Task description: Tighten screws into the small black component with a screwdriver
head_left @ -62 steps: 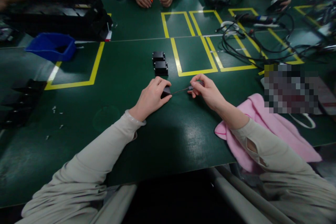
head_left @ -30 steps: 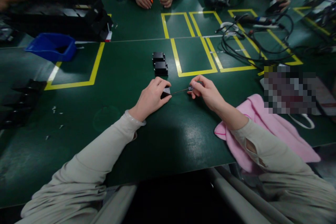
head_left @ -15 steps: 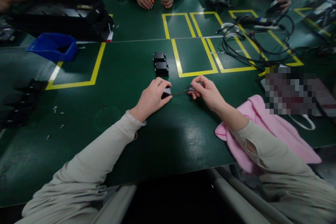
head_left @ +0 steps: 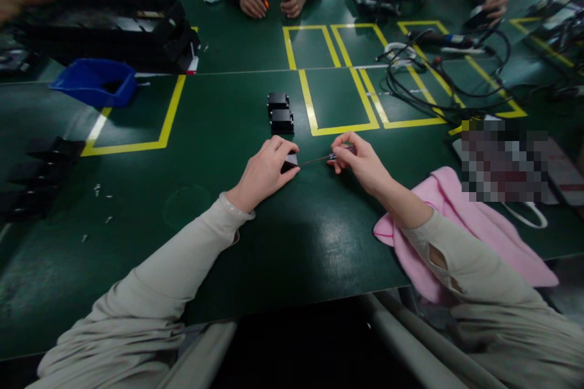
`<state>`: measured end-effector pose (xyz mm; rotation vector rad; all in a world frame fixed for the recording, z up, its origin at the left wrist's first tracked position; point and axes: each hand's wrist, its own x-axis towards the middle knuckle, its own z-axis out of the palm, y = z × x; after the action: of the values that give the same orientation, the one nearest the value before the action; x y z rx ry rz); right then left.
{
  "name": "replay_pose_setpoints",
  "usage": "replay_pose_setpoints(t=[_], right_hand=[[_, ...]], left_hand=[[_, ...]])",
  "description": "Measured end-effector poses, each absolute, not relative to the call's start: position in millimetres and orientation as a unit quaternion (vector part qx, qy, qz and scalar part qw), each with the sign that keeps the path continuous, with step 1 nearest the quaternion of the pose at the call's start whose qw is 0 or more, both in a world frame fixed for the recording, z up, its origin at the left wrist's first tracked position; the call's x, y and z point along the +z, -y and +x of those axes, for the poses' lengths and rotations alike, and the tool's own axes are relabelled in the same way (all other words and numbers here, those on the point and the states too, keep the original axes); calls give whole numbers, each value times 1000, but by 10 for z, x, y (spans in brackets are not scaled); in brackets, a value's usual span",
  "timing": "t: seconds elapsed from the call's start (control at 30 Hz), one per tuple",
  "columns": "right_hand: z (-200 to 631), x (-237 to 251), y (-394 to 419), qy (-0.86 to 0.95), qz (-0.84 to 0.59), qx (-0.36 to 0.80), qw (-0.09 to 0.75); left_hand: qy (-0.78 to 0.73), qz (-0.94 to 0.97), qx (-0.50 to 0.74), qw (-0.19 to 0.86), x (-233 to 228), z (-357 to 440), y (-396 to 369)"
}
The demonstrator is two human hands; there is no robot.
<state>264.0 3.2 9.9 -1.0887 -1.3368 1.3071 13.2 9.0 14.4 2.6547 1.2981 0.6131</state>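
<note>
My left hand (head_left: 264, 171) is closed around a small black block (head_left: 290, 161), holding it against the green table; the palm and fingers hide much of it. In my right hand (head_left: 358, 161) is a screwdriver (head_left: 332, 157) with a thin shaft, its handle pinched between thumb and fingers. The shaft points left and its tip meets the block's right side near my left fingertips. Just beyond my left hand stand two similar black blocks (head_left: 281, 117) with small bright screws at their sides, one behind the other.
Several loose screws (head_left: 97, 188) lie at left, near black parts (head_left: 39, 176). A blue bin (head_left: 98, 82) and black trays (head_left: 155, 30) stand behind. Cables (head_left: 438, 73) cross yellow tape outlines at right. Pink cloth (head_left: 460, 225) lies under my right forearm. Other people sit opposite.
Both hands keep nearly the same place, the screwdriver tip still at the block. My right fingers have shifted slightly on the handle. The whole view has moved down a little.
</note>
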Motion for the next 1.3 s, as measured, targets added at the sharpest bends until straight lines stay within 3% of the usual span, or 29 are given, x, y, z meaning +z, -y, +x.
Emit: replay_pose_setpoints(t=[1.3], right_hand=[[2635,81,-32,565,-452,502,474]], left_hand=[[-435,873,208,75,155,139,-81]])
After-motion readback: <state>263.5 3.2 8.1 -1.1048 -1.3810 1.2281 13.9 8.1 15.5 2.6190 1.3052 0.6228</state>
